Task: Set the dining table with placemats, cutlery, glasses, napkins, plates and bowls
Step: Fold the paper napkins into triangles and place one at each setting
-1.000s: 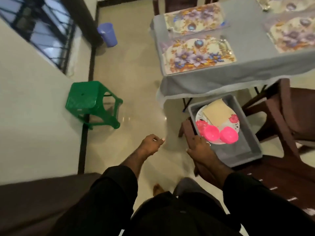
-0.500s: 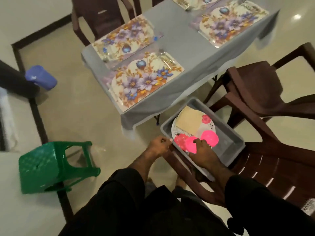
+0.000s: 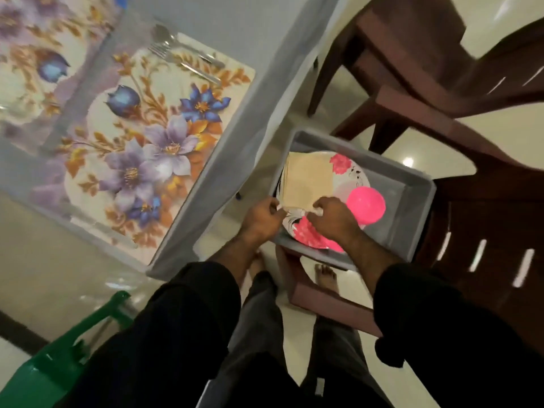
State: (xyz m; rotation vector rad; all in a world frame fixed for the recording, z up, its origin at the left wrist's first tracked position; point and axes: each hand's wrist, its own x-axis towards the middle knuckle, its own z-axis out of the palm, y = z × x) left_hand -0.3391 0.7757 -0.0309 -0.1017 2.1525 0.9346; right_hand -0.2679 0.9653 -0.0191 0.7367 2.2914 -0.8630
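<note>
Grey-clothed table (image 3: pixel 229 22) at upper left, bearing a floral placemat (image 3: pixel 141 148) with fork and spoon (image 3: pixel 188 58) along its far edge. Brown chair (image 3: pixel 485 219) at right, supporting a grey tub (image 3: pixel 412 189). Inside the tub: flowered plate (image 3: pixel 350 175), pink bowl (image 3: pixel 366 204), beige napkins (image 3: pixel 307 181) stacked on the plate. Left hand (image 3: pixel 260 219) and right hand (image 3: pixel 332 219) both pinching the napkins' near edge. No legible writing anywhere.

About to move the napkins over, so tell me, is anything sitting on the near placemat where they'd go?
Only a fork and spoon at the near placemat's far edge. Both hands already pinch the napkins.
</note>
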